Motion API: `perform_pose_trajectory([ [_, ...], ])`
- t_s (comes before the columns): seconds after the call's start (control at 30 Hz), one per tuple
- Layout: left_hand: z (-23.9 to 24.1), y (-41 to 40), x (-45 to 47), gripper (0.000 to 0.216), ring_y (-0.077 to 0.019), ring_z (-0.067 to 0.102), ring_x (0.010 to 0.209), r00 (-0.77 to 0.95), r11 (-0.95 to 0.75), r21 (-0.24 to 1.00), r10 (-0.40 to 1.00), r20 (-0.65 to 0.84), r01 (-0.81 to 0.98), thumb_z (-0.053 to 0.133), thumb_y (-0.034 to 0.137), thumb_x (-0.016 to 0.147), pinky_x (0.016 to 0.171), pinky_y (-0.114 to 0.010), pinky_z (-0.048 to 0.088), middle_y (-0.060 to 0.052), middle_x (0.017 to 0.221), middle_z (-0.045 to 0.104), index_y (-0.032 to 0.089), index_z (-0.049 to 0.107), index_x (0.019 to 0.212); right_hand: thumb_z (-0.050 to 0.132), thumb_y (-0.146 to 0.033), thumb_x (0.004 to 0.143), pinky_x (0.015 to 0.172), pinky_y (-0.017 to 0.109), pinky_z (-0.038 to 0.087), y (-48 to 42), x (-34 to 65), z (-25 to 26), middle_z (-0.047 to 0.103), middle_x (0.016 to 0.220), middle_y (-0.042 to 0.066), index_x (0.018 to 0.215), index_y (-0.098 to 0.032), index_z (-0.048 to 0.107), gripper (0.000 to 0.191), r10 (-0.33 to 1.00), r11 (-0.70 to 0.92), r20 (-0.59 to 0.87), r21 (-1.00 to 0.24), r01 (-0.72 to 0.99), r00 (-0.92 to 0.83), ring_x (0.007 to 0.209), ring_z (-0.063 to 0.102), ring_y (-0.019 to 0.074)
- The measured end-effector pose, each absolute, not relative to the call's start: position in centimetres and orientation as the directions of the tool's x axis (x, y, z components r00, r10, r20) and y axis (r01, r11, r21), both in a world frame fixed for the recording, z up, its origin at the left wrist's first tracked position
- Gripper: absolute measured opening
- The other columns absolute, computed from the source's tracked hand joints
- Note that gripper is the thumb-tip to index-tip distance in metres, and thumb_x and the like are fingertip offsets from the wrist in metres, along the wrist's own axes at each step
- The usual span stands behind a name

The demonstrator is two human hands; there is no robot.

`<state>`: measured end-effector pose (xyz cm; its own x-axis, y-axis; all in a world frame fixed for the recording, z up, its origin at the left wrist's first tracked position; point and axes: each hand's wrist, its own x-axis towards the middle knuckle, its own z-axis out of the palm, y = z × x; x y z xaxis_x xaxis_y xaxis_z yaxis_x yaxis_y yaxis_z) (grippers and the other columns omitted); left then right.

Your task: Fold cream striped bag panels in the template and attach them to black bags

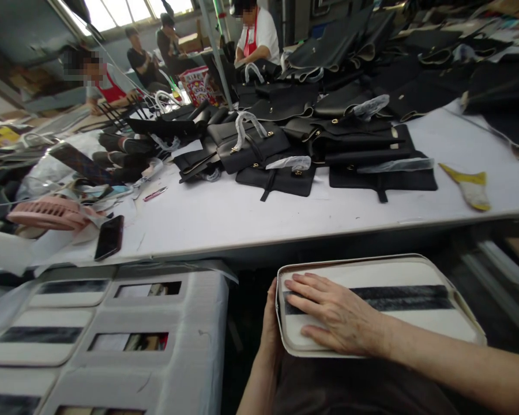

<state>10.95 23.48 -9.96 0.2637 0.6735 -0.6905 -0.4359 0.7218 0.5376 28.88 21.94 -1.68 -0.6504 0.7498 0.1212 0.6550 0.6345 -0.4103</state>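
Note:
A cream rounded panel with a black stripe (415,276) lies on my lap below the table edge. My right hand (333,314) rests flat on its left part, fingers stretched out and slightly apart. My left hand (270,323) grips the panel's left edge from the side, thumb side against the rim; its fingers are mostly hidden under the panel.
A white table (251,213) carries several black leather bag parts (277,173), a dark phone (109,236), a pink fan (47,212) and a pink pen (154,193). A white rack with similar striped panels (47,334) stands at the lower left. Other people sit working at the back.

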Motion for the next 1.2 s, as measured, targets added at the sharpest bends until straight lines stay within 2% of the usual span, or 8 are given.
perform_pose_trajectory([
  [0.13, -9.2, 22.6, 10.2, 0.072, -0.0334, 0.039, 0.138, 0.321, 0.598, 0.615, 0.799, -0.509, -0.514, 0.072, 0.062, 0.072, 0.113, -0.042, 0.035, -0.008, 0.141, 0.055, 0.022, 0.06, 0.131, 0.057, -0.038, 0.09, 0.119, 0.043, 0.027, 21.9, 28.9, -1.7, 0.042, 0.15, 0.009, 0.136, -0.018, 0.05, 0.051, 0.76, 0.626, 0.161, -0.442, 0.642, -0.63, 0.139, 0.035, 0.026],
  [0.3, -8.8, 22.1, 9.7, 0.065, -0.032, 0.037, 0.139, 0.4, 0.562, 0.625, 0.827, -0.396, -0.542, 0.068, 0.058, 0.079, 0.116, -0.043, 0.03, -0.009, 0.142, 0.054, 0.021, 0.059, 0.132, 0.056, -0.038, 0.091, 0.119, 0.043, 0.028, 22.0, 29.1, -1.8, 0.043, 0.149, 0.01, 0.134, -0.017, 0.052, 0.049, 0.758, 0.625, 0.167, -0.462, 0.63, -0.63, 0.14, 0.034, 0.026],
  [0.63, -8.5, 21.5, 9.1, 0.057, -0.0313, 0.055, 0.122, 0.393, 0.572, 0.705, 0.814, -0.428, -0.419, 0.057, 0.058, 0.087, 0.107, -0.043, 0.037, -0.013, 0.128, 0.064, 0.016, 0.063, 0.125, 0.054, -0.039, 0.092, 0.12, 0.045, 0.026, 22.1, 29.4, -2.0, 0.039, 0.152, 0.008, 0.137, -0.02, 0.048, 0.049, 0.764, 0.607, 0.126, -0.475, 0.637, -0.633, 0.14, 0.033, 0.0258],
  [0.9, -8.1, 21.3, 9.3, 0.059, -0.0307, 0.059, 0.114, 0.32, 0.563, 0.767, 0.82, -0.474, -0.308, 0.052, 0.061, 0.088, 0.102, -0.043, 0.042, -0.014, 0.115, 0.07, 0.012, 0.068, 0.117, 0.053, -0.038, 0.093, 0.12, 0.046, 0.027, 22.0, 29.5, -2.4, 0.037, 0.153, 0.007, 0.141, -0.021, 0.046, 0.051, 0.764, 0.605, 0.132, -0.487, 0.629, -0.632, 0.141, 0.032, 0.0266],
  [1.1, -6.9, 21.2, 9.3, 0.058, -0.0301, 0.056, 0.121, 0.299, 0.53, 0.825, 0.834, -0.464, -0.195, 0.042, 0.057, 0.095, 0.105, -0.043, 0.041, -0.014, 0.13, 0.063, 0.013, 0.062, 0.128, 0.056, -0.036, 0.091, 0.119, 0.044, 0.029, 21.8, 29.5, -2.6, 0.041, 0.15, 0.012, 0.145, -0.011, 0.039, 0.062, 0.778, 0.604, 0.163, -0.46, 0.651, -0.607, 0.142, 0.031, 0.0255],
  [1.2, -5.9, 20.8, 8.9, 0.054, -0.0281, 0.052, 0.127, 0.184, 0.406, 0.912, 0.902, -0.389, -0.061, 0.05, 0.053, 0.093, 0.108, -0.039, 0.04, -0.011, 0.137, 0.058, 0.017, 0.057, 0.133, 0.054, -0.038, 0.092, 0.119, 0.045, 0.029, 21.7, 29.5, -2.6, 0.04, 0.152, 0.01, 0.143, -0.014, 0.044, 0.057, 0.765, 0.618, 0.146, -0.44, 0.651, -0.628, 0.142, 0.031, 0.0259],
])
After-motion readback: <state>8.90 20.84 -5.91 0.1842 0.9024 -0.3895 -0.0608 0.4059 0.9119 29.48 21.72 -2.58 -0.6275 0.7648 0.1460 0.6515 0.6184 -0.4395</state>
